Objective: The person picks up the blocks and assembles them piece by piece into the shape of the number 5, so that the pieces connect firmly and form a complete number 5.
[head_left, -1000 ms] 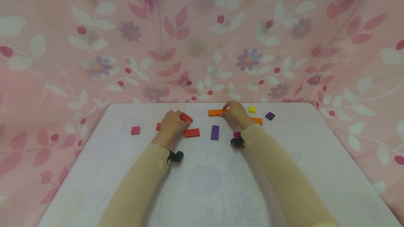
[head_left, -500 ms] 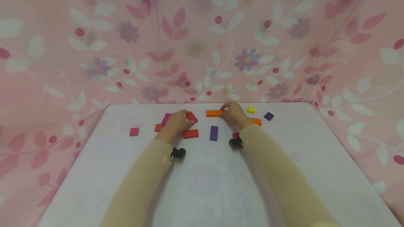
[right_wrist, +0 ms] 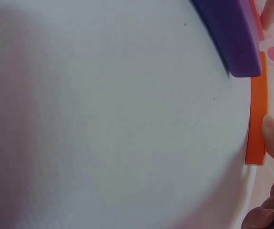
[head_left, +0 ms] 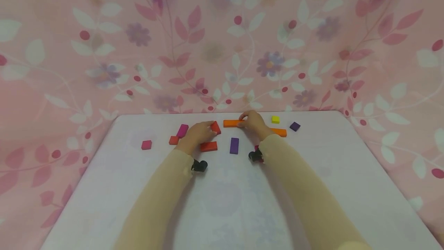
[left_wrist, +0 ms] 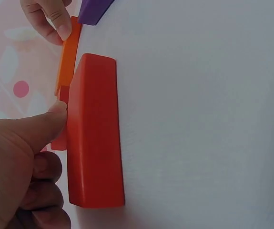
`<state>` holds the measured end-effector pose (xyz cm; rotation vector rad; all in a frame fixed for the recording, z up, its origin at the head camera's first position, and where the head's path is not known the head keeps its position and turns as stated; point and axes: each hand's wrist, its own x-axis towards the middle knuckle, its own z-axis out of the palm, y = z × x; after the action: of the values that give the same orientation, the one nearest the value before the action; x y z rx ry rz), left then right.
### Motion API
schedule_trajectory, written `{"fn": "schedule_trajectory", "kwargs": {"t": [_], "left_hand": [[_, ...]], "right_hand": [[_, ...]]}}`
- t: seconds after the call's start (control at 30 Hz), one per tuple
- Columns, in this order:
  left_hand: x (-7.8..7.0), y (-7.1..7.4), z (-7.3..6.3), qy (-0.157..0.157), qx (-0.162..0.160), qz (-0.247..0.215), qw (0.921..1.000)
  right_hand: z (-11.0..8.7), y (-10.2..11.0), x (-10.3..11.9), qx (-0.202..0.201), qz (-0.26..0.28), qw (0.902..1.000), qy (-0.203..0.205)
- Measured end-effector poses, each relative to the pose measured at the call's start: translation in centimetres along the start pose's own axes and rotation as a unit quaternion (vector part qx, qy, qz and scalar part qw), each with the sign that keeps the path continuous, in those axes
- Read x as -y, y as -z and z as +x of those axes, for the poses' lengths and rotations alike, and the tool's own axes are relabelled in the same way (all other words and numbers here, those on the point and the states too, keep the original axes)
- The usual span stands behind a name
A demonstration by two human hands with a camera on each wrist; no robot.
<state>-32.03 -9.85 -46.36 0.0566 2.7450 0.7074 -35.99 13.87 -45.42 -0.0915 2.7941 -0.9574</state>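
Table (head_left: 222, 207): bears every block; we see its near edge cut off by the frame.
Left hand (head_left: 199, 134): pinches the red block (head_left: 216, 128), other fingers curled; its index fingertip is hidden from the left wrist view.
Right hand (head_left: 254, 124): pinches the orange block (head_left: 231, 123) near its right end.
Orange block: lies along the far edge; the fingers cover its right end in the head view.
Red block: slanted, just beside the orange block's left end. We judge the step to be laying the two end to end; the next move calls for squaring the red one while the orange is kept steady.
Near red block (head_left: 209, 147): overlaps the pinched one in the left wrist view, so we cannot tell contact there.
Purple block (head_left: 234, 146): untouched, nearer us.
Second orange block (head_left: 280, 132): partly behind the right wrist.
Magenta piece (head_left: 256, 147): mostly covered by the wrist camera (head_left: 256, 156); shape unclear.
Yellow cube (head_left: 275, 119): far right, untouched.
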Motion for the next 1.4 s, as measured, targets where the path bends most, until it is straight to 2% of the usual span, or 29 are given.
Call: {"fn": "schedule_trajectory", "kwargs": {"t": [0.2,0.33,0.6,0.9,1.07,1.2,1.4], "left_hand": [[-0.2,0.1,0.3,0.028,0.041,-0.002,0.9988],[-0.3,0.4,0.2,0.025,0.054,0.021,0.9980],[-0.7,0.6,0.1,0.017,0.054,0.054,0.9970],[-0.9,0.4,0.1,0.015,0.064,0.046,0.9968],[-0.6,0.4,0.1,0.005,0.064,0.042,0.9971],[-0.3,0.4,0.1,-0.006,0.066,0.044,0.9969],[-0.1,0.1,0.4,-0.003,0.038,0.015,0.9992]], "right_hand": [[0.4,-0.4,0.1,-0.005,-0.008,0.9999,0.011],[0.2,-0.4,0.3,-0.006,-0.009,0.9998,0.016],[0.4,-0.6,0.1,0.008,0.011,0.9999,0.005],[0.5,-0.8,0.0,0.005,0.016,0.9999,0.001],[0.7,-0.8,-0.1,-0.005,-0.004,0.9998,0.019],[0.7,-0.5,-0.2,-0.008,0.002,0.9997,0.025],[0.0,0.3,-0.5,-0.007,0.011,0.9998,0.016]]}}
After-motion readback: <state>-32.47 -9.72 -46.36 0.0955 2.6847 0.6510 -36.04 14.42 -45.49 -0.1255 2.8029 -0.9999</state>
